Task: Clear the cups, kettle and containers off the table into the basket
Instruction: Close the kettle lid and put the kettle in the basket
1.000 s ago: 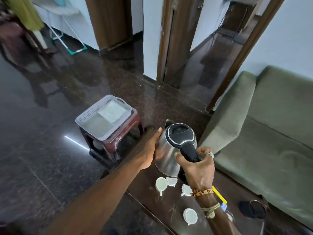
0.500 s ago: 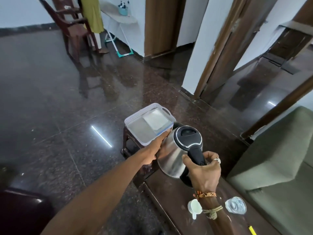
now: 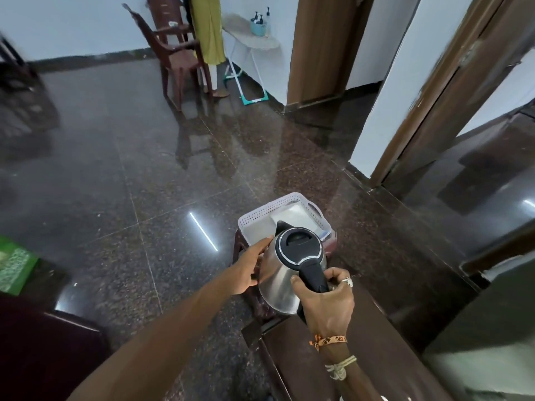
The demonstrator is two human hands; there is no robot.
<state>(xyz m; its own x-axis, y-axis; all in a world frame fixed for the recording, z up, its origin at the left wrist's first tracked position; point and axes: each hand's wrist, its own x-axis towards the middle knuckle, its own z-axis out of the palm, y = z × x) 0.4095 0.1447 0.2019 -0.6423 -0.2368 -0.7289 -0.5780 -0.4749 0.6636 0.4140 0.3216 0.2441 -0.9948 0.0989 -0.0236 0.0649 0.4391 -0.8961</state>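
A steel kettle with a black lid and handle hangs in the air past the far end of the dark brown table, just short of the basket. My right hand grips its black handle. My left hand presses flat against the kettle's left side with straight fingers. The white perforated basket stands on a dark red stool right behind the kettle, with a flat white thing lying in it. No cups or containers are in view.
Glossy dark granite floor surrounds the stool. A green sofa lies at the right. At the back stand a brown plastic chair, a person in yellow cloth and an ironing board. A dark seat is at the lower left.
Both hands have carried the kettle away from the table toward the basket. The view has swung left and up, so the cups and the glass on the table have dropped out of sight.
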